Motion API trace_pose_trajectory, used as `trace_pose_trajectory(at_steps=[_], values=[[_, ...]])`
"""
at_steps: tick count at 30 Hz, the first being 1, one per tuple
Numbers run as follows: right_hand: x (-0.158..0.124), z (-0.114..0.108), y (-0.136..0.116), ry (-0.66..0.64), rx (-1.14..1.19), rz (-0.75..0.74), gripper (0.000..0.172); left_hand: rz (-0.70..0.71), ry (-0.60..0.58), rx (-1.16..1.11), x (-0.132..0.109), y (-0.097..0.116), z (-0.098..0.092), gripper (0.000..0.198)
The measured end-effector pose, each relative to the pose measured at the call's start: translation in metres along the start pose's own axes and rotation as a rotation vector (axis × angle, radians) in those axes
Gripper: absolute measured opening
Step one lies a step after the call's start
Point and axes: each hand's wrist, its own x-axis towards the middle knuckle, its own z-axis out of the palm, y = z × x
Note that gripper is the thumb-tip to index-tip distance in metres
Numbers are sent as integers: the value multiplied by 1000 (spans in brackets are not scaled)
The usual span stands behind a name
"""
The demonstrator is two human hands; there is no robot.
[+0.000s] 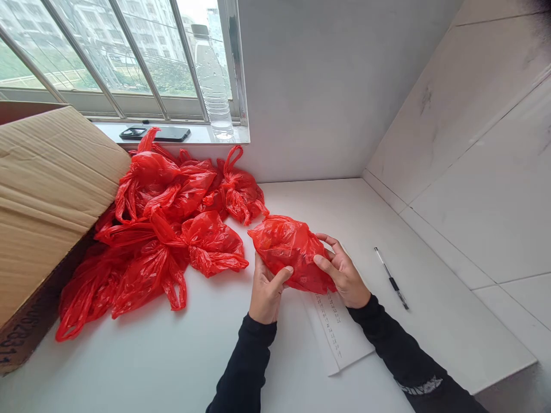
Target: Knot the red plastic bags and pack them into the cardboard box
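Note:
A filled red plastic bag (293,249) is held between my two hands above the white table. My left hand (267,289) grips its lower left side, thumb across the front. On the right side, my right hand (342,272) holds the bag with thumb in front and fingers behind. The bag's contents cannot be made out. Beneath it lies a white paper (338,338) with handwritten marks, partly covered by the bag and my right hand. Several more red bags (172,189) are heaped on the table to the left, some with knotted tops.
A large cardboard box (51,189) stands at the left. On the windowsill are a black phone (172,134) and a clear bottle (214,86). A pen (392,281) lies on the table (447,344) at the right, near the tiled wall.

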Motion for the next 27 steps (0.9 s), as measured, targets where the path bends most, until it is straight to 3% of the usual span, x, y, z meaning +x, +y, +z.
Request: trace_pose_trajectory(at_steps=[7, 14, 27], values=[[-1, 3, -1, 7, -43, -10, 60, -28, 20, -6, 2, -4, -6, 89], [2, 2, 12, 51, -102, -56, 69, -48, -2, 8, 3, -7, -6, 61], [4, -1, 15, 107, -151, -53, 56, -57, -20, -33, 2, -5, -4, 64]])
